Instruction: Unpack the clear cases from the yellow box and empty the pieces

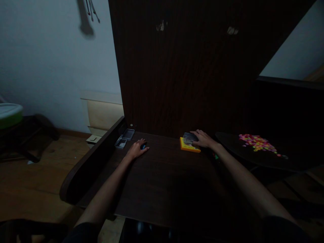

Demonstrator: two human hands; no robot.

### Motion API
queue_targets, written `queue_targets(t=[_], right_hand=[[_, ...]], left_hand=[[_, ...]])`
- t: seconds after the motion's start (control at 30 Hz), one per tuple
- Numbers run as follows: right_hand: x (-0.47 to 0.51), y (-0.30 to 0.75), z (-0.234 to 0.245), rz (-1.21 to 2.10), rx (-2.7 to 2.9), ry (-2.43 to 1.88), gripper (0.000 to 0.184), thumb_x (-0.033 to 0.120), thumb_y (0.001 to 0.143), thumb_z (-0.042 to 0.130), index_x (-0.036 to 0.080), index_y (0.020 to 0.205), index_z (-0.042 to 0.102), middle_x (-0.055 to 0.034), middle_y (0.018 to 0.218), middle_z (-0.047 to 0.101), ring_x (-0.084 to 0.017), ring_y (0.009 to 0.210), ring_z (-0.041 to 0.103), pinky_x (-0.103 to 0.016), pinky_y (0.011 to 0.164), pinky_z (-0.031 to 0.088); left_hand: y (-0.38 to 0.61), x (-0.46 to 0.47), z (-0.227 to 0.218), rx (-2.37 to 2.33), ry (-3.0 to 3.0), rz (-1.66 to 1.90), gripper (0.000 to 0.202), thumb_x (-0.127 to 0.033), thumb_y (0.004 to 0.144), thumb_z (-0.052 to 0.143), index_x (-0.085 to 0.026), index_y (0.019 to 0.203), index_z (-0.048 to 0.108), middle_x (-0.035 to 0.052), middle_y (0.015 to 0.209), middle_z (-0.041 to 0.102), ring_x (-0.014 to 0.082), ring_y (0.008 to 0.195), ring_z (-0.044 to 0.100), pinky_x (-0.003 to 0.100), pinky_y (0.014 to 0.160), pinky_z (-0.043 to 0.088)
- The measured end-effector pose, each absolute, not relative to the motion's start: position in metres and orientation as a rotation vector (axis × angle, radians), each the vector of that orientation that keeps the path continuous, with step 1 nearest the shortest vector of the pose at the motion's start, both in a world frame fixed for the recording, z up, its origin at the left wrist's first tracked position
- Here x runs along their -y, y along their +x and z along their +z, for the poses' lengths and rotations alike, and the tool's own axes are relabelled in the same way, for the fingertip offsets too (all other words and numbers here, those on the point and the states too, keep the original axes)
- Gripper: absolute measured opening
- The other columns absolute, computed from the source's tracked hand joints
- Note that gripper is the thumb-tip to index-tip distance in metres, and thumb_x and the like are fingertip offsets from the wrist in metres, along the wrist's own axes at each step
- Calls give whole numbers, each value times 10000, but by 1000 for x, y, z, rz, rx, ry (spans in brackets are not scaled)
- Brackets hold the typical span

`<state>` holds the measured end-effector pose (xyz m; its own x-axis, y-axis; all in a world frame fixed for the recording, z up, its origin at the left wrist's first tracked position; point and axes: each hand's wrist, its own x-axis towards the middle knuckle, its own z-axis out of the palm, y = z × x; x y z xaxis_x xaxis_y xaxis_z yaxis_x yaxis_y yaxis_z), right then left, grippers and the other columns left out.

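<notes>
My left hand point(136, 149) rests low on the dark wooden desk point(152, 182), fingers stretched out and thumb apart. A small blue thing point(143, 146), too small to name, shows between its thumb and fingers. Behind that hand, an opened clear plastic case point(121, 143) lies by the desk's left side panel. Over on the right, my right hand point(204, 139) grips a clear plastic box point(189, 137) by its right side, thumb in front and fingers behind. That box is on top of a yellow box point(189, 148), or just above it; I cannot tell which.
A heap of small pink, yellow and orange pieces point(258, 143) lies on a dark surface point(233, 148) at the right. Something green point(215, 156) is partly hidden by my right forearm. A tall dark panel point(182, 77) rises behind the desk. A green-and-white tub point(10, 114) stands far left.
</notes>
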<state>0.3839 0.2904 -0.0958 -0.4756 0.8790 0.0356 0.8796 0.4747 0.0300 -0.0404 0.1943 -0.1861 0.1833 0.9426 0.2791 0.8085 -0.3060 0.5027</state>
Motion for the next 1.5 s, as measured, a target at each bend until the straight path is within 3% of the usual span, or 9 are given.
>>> queue_targets(t=[0.17, 0.3, 0.5, 0.67, 0.73, 0.93, 1.27, 1.5], right_hand=[[-294, 375, -95, 30, 2687, -1559, 560, 315, 766, 694, 118, 1277, 576, -178, 1161, 537, -298, 1104, 518, -379, 968, 421], [-288, 371, -94, 83, 2640, -1531, 487, 297, 764, 692, 130, 1206, 576, -161, 1185, 556, -287, 1105, 529, -391, 945, 437], [-249, 344, -90, 88, 2564, -1153, 447, 233, 747, 654, 156, 1181, 575, -130, 1144, 569, -275, 1063, 532, -417, 952, 444], [-198, 291, -91, 207, 2627, -744, 522, 196, 730, 677, 189, 1239, 557, -101, 1183, 567, -271, 1098, 525, -451, 981, 443], [-180, 272, -91, 283, 2655, -612, 518, 218, 739, 699, 211, 1241, 572, -92, 1215, 562, -266, 1121, 528, -434, 981, 458], [-154, 251, -95, 201, 2682, -483, 518, 248, 789, 669, 219, 1296, 565, -108, 1275, 560, -263, 1152, 545, -417, 946, 506], [-151, 240, -139, -193, 2732, -333, 393, 325, 923, 519, 61, 1203, 595, -268, 1203, 604, -354, 1106, 610, -403, 715, 602], [-157, 235, -134, -154, 2719, -259, 403, 357, 972, 433, 49, 1157, 614, -275, 1110, 644, -349, 1025, 650, -419, 667, 605]], left_hand=[[-40, -191, -184, -1669, 2230, 795, 518, -484, 846, 540, -146, 1233, 608, 148, 1427, 496, 286, 1369, 409, 454, 1135, 329], [-38, -182, -181, -1712, 2229, 927, 642, -452, 793, 615, -115, 1328, 502, 171, 1474, 424, 311, 1421, 305, 486, 1154, 293], [-21, -146, -171, -1589, 2208, 1315, 568, -380, 813, 623, -180, 1321, 465, 138, 1376, 510, 271, 1331, 435, 468, 1130, 344], [16, -115, -159, -1368, 1989, 1255, 914, -417, 688, 779, -212, 1446, 312, 148, 1465, 403, 300, 1343, 418, 481, 1124, 350], [29, -108, -156, -1202, 1845, 1254, 994, -412, 648, 814, -228, 1467, 281, 160, 1511, 333, 301, 1306, 465, 453, 1059, 434], [44, -98, -160, -1026, 1442, 1229, 744, -374, 657, 812, -203, 1289, 458, 111, 1233, 611, 232, 1088, 629, 385, 952, 519], [42, -89, -167, -927, 1180, 1253, 740, -355, 574, 862, -189, 1191, 488, 96, 1129, 660, 213, 1001, 659, 348, 892, 536], [41, -87, -172, -897, 1143, 1270, 752, -349, 591, 860, -188, 1215, 473, 109, 1153, 647, 224, 1023, 652, 353, 910, 527]])
